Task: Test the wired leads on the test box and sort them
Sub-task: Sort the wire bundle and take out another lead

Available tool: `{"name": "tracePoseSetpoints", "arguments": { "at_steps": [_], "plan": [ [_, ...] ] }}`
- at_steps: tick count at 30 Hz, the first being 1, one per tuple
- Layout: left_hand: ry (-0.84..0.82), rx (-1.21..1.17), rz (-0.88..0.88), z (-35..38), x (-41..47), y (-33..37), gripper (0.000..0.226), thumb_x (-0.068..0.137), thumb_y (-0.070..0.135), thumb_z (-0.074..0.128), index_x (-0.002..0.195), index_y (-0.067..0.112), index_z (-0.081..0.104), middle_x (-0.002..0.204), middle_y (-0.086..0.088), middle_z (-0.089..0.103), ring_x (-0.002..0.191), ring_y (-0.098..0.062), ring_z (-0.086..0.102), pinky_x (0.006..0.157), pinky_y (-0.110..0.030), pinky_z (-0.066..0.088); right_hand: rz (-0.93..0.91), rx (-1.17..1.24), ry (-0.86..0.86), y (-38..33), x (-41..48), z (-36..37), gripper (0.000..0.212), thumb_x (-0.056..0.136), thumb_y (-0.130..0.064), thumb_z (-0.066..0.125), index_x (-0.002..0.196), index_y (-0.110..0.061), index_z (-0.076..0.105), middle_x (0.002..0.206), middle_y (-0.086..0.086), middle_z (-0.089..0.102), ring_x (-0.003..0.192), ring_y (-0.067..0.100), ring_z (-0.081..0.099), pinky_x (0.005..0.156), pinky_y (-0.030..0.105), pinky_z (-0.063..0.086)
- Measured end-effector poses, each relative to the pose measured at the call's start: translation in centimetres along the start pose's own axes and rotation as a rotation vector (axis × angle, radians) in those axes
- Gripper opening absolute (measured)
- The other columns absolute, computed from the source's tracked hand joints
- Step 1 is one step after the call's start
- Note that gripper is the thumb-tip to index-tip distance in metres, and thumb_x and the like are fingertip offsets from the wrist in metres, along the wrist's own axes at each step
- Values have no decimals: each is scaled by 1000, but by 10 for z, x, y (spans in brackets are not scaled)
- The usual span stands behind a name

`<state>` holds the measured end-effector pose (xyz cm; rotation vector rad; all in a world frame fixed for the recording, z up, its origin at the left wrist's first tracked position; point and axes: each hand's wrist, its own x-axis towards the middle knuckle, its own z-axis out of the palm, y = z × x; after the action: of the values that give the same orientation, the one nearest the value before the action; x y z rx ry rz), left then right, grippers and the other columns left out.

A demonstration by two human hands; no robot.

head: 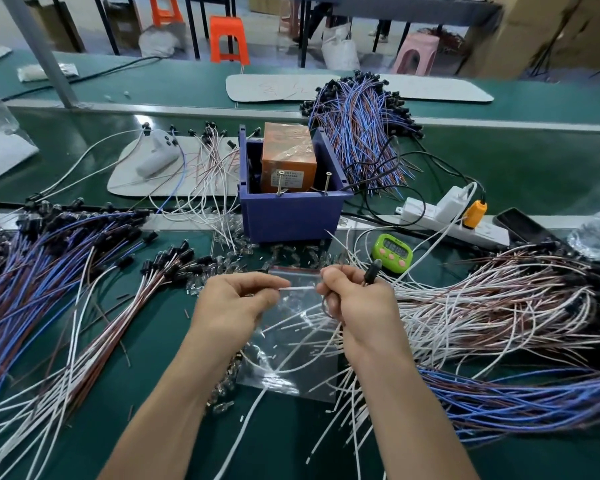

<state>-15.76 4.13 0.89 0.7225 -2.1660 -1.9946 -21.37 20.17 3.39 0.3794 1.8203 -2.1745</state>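
My left hand [238, 306] and my right hand [355, 299] hold one white lead [297, 288] between them, just in front of the blue test box [291, 213]. The left fingers pinch the wire's end. My right hand grips the rest of the lead, and its black holder end [373, 270] sticks up above the knuckles. The test box holds an orange block [288, 161] and has two upright screws [327, 183] at its front rim. Piles of blue, brown and white leads lie to the left [49, 271], right [499, 306] and behind the box [361, 126].
A clear zip bag [291, 341] lies under my hands on the green bench. A green timer [392, 251], a white power strip [447, 216] with an orange plug and a dark phone [520, 225] sit to the right. A white handheld device [158, 154] rests on a grey mat at the left.
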Motion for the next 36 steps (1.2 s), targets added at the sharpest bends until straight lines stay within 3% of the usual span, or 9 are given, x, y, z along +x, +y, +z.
{"name": "tracePoseSetpoints", "arguments": {
  "at_steps": [3,6,8,10,13,16,19,25,36],
  "plan": [
    [183,-53,-7,-13,3,3,35,89,2,75,79,34,83,63,2,72,45,-7,49,44,-19,42,-38,6,49,-7,6,-10,18,96,1,63,81,-3,70,58,4,65,44,7,45,45,17,38],
    [215,-78,64,-19,4,12,37,88,2,77,82,38,82,75,-3,78,54,-11,64,51,-17,51,-110,-182,-22,-10,9,-13,22,98,-2,59,84,-8,75,64,4,67,47,5,47,53,20,41],
    [226,-39,120,-16,4,19,36,85,6,80,84,42,80,74,-2,78,60,-14,72,55,-19,53,-139,-323,-49,-10,10,-13,26,100,-5,56,88,-16,77,72,-1,71,51,6,47,63,27,45],
    [256,4,173,-10,7,26,34,84,9,83,83,43,79,71,2,78,63,-16,76,59,-22,55,-167,-414,-74,-12,12,-11,28,100,-7,54,89,-20,76,80,-4,75,54,11,44,63,32,46],
    [291,97,252,-4,13,35,27,85,17,83,80,43,79,66,9,75,58,-11,74,56,-21,54,-220,-349,-117,-18,15,-11,24,96,-3,57,98,-24,69,69,5,72,51,12,44,55,30,38],
    [361,255,354,-2,17,46,27,86,28,82,70,48,73,62,24,70,53,0,66,52,-15,48,-297,-273,-75,-24,20,-15,24,93,-5,66,79,-24,71,61,7,70,51,16,50,50,26,39],
    [434,359,391,-1,24,57,30,86,34,81,67,52,66,68,33,67,60,2,65,55,-20,48,-317,-223,-51,-29,23,-17,25,90,-6,73,75,-26,76,61,7,71,55,16,61,54,25,48],
    [492,342,344,0,42,61,29,85,32,80,62,43,67,61,28,66,51,1,60,54,-24,46,-280,-64,-48,-38,33,-13,36,91,2,68,66,-21,79,55,4,65,52,12,60,52,16,48],
    [515,363,312,0,55,59,30,84,30,79,60,41,66,58,27,64,50,5,59,51,-19,39,-280,-114,-22,-41,47,-10,19,92,1,69,77,-10,75,51,0,58,48,9,51,53,15,47]
  ]
}}
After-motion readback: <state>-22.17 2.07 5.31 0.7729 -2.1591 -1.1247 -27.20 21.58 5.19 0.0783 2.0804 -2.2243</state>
